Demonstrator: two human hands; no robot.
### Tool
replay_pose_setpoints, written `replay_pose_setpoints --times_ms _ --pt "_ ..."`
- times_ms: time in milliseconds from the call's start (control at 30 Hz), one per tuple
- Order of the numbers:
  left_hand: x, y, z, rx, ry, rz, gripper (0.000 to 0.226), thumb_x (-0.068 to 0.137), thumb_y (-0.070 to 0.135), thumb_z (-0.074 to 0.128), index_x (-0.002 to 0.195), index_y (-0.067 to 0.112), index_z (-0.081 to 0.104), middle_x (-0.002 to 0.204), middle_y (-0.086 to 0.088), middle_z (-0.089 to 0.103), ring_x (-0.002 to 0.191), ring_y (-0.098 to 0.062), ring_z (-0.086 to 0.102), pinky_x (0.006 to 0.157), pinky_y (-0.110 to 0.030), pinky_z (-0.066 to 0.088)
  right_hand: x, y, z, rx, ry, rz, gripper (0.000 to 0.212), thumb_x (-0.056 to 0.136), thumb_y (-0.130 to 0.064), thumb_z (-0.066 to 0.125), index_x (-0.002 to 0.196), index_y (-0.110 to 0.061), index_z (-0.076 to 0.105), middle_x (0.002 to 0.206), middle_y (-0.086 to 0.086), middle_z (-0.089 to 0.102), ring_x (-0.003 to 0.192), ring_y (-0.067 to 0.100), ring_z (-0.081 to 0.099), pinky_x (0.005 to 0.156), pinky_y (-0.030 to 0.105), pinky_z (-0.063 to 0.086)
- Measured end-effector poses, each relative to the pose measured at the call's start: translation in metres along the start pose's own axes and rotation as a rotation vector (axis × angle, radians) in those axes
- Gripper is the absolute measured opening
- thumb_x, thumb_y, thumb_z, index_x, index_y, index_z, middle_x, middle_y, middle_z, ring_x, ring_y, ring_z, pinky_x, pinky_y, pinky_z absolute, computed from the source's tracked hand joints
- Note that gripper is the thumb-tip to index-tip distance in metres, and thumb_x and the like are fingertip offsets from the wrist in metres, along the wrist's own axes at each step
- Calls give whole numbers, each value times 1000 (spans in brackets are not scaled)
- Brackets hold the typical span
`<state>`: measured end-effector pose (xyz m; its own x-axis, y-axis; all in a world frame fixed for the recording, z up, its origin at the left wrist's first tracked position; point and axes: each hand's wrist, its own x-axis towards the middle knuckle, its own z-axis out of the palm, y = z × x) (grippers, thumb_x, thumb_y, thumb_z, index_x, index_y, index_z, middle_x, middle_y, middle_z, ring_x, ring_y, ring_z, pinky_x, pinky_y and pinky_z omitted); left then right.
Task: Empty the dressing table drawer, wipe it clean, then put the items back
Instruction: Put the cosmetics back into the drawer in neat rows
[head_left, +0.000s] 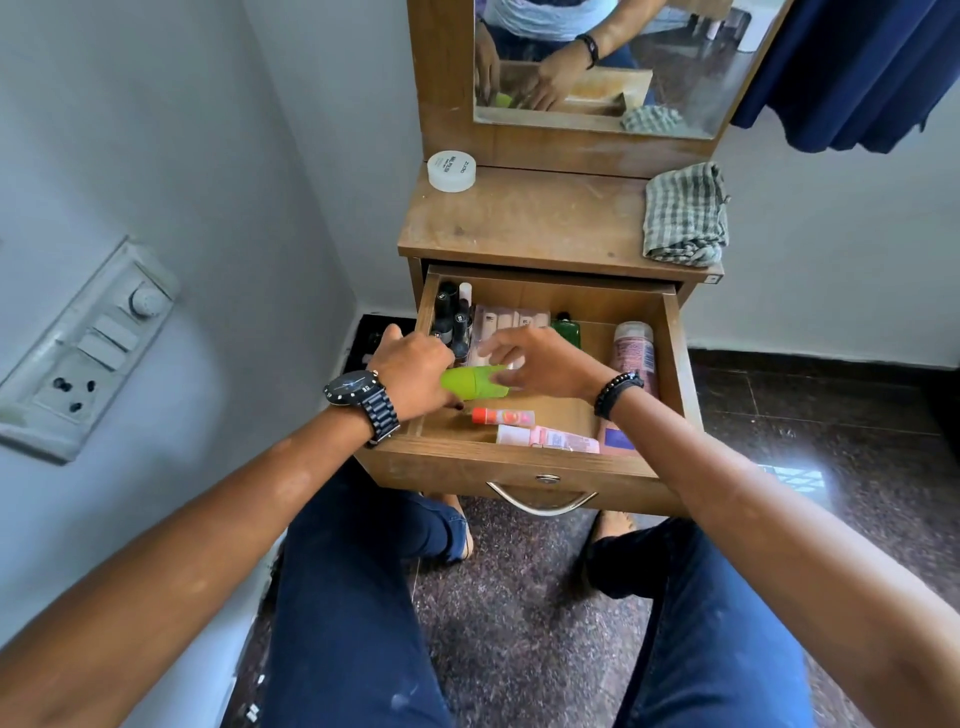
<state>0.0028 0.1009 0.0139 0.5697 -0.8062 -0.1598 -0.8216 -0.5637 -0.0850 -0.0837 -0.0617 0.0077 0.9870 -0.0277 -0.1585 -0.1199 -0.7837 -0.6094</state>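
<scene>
Gripping the green bottle (475, 382) at its left end, the left hand (415, 376) is holding it just above the open drawer (519, 457), long axis running left-right. Right hand (540, 364) is hovering at its other end, fingers spread, apparently holding nothing. Both hands are equally near.

Left hand (415, 371) covers the near end of the green container (475, 382); fingertips hidden beneath it. Right hand (540, 361) motion-blurred at the fingers (493, 348), contact with container unclear. Behind right hand, pale tubes (511, 319) partly hidden, labels unreadable. Beyond left hand, dark bottles (452, 317) overlap; count uncertain. Blue packet (615, 439) under right wrist cut by drawer (519, 465) front.
</scene>
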Motion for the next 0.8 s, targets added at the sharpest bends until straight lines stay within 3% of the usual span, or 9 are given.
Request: replay_pose_setpoints --times_ms 200,433,500,567,667,800 --pt "-4 8 10 45 -19 -30 37 81 52 59 92 16 63 91 1 65 88 -17 59 88 -37 35 -13 21 14 -283 -125 66 16 84 -7 62 99 -5 66 100 8 69 93 21 64 84 31 52" --pt "3 16 8 6 -10 7 35 82 48 60 88 14 62 90 -3 67 88 -20 60 87 -36 40 -17 26 15 -301 -185 69 18 82 -20 70 96 -8 67 100 6 69 91 20 64 82 35 54" --pt "5 20 7 -32 -21 16 36 82 46 62 90 11 62 92 -6 67 86 -23 62 75 -33 47 -20 29 13 -298 -184 77 16 84 -21 69 95 -9 69 98 7 70 91 19 65 81 32 54" --pt "7 25 6 -41 -51 18 36 82 44 63 92 10 61 92 -7 66 84 -25 63 61 -30 44 -24 32 8 -315 -185 88 15 84 -20 69 94 -9 70 98 6 69 90 17 65 77 26 53" --pt "10 31 8 -35 -98 43 33 82 39 66 93 8 60 93 -11 66 83 -27 64 60 -30 45 -32 36 -2 -333 -183 99 15 83 -19 69 94 -8 70 97 4 69 85 13 63 68 15 46" --pt "14 34 10 -50 -129 87 32 84 35 65 97 6 58 99 -13 64 87 -28 63 60 -30 42 -35 39 -8 -336 -186 103 26 84 -19 67 108 -10 66 106 3 66 87 12 59 75 18 47"
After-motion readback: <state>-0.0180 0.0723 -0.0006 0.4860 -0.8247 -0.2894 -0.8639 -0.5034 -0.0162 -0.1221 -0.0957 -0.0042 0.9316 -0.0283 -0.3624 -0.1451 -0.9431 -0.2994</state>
